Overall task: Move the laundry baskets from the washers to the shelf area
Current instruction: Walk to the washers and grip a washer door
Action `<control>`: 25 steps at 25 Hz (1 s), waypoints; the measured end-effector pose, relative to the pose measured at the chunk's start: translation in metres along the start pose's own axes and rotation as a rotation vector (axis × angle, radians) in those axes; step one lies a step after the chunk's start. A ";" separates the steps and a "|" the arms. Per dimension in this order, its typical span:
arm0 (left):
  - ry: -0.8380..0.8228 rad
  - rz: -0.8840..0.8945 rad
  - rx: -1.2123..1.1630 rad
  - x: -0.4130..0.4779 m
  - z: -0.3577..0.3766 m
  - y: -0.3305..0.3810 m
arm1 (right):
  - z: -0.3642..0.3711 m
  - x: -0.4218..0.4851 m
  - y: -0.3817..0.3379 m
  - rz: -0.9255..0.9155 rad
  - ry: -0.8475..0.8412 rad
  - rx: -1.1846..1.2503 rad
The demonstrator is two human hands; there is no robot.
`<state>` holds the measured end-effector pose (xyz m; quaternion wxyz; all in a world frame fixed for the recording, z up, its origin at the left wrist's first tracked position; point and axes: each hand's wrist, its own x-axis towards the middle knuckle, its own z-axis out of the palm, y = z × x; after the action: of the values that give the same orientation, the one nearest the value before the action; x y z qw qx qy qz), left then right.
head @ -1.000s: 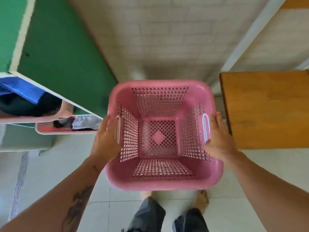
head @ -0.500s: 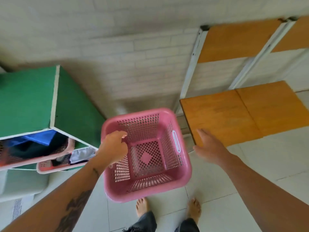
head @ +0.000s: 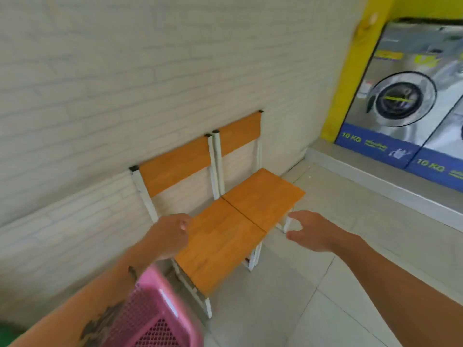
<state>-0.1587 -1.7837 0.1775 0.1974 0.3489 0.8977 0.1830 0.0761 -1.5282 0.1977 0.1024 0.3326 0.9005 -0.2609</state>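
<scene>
A pink perforated laundry basket [head: 152, 319] shows blurred at the bottom left, partly behind my left forearm; neither hand touches it. My left hand [head: 170, 236] hovers above and beyond it, over the near chair's edge, with its fingers curled under and nothing in them. My right hand [head: 310, 232] is held out to the right of the chairs, empty, fingers spread. A front-loading washer [head: 400, 98] marked 10 KG stands at the far right, on a raised grey step.
Two wooden chairs with white metal frames, the near chair [head: 220, 244] and the far chair [head: 263, 194], stand side by side against the white brick wall [head: 125, 83]. Pale floor tiles [head: 313, 296] stretch toward the washers. A green corner [head: 7, 333] shows at the bottom left.
My view swung right, from the green shelf to the chairs and washers. Both hands let go of the pink basket, which dropped to the lower left of the view.
</scene>
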 end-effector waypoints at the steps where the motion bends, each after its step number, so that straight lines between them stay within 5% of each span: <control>1: -0.017 0.061 0.029 0.009 0.001 0.038 | -0.022 -0.008 0.026 0.031 0.029 0.009; 12: -0.064 0.442 -0.109 0.112 0.080 0.405 | -0.210 -0.105 0.297 0.333 0.300 0.089; 25: -0.135 0.697 -0.088 0.338 0.172 0.665 | -0.365 -0.043 0.493 0.649 0.442 0.118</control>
<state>0.0632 -1.0569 0.2641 0.1967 0.6367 0.7009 0.2543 0.4262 -1.0386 0.3230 -0.0364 0.6533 0.7324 -0.1884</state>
